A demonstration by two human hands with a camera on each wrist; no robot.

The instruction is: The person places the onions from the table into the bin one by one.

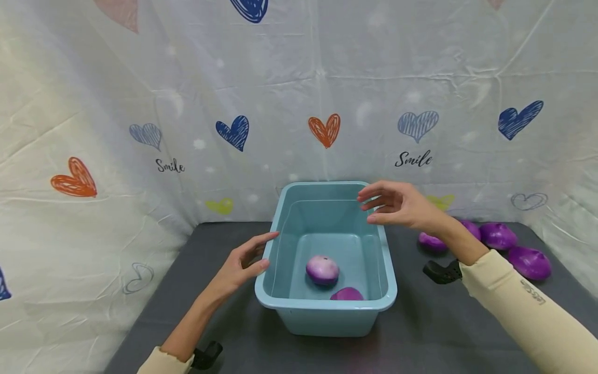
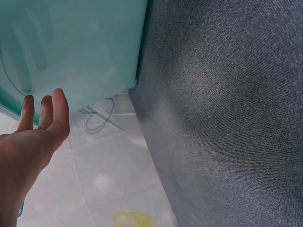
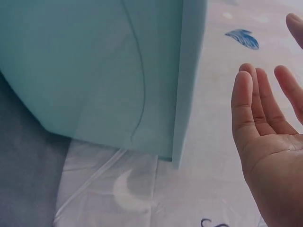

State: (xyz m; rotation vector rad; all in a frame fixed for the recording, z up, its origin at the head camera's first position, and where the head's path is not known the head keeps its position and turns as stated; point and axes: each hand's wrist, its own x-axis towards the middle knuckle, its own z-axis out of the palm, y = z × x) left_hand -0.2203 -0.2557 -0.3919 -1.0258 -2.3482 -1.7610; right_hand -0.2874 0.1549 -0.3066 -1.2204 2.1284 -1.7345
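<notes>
Bright, even, soft light fills all three views, with no harsh glare. The head view is sharp at the centre and bends outward at the edges like a fisheye. A faint shadow falls on the dark surface (image 1: 448,322) beneath the tub (image 1: 327,311). Both wrist views are slightly soft, with close objects blurred.

A light-blue rectangular plastic tub (image 1: 327,306) stands on the dark grey cloth-covered bench (image 1: 448,327). Two purple onions (image 1: 322,269) lie inside it. The left hand (image 1: 240,265) rests open against its left rim; the right hand (image 1: 397,205) hovers open above its far right corner. Four more purple onions (image 1: 497,235) lie to the right.
</notes>
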